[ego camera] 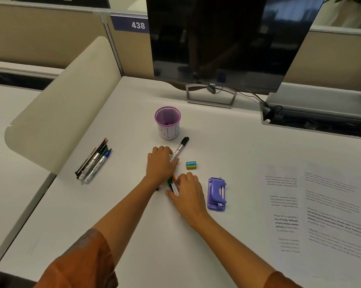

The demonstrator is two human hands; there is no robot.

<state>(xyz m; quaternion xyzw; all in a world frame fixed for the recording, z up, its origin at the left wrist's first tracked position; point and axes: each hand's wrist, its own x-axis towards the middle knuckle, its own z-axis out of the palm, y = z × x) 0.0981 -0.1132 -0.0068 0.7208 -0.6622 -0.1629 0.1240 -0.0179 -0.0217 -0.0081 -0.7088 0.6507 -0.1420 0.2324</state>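
Note:
On the white desk (pixel 134 204), my left hand (pixel 160 165) lies over a black-capped marker (pixel 180 147), its fingers curled round the barrel. Just below it, my right hand (pixel 186 193) grips a small bunch of markers (pixel 173 185) with green and orange caps, lying on the desk. Parts of both are hidden under my hands. A purple mesh pen cup (pixel 167 122) stands upright just beyond my left hand.
A pile of pens and markers (pixel 94 162) lies at the left near a beige divider (pixel 63 104). A small eraser (pixel 191 165) and a purple hole punch (pixel 216 194) sit right of my hands. Printed sheets (pixel 320 208) lie far right. A monitor (pixel 227 42) stands behind.

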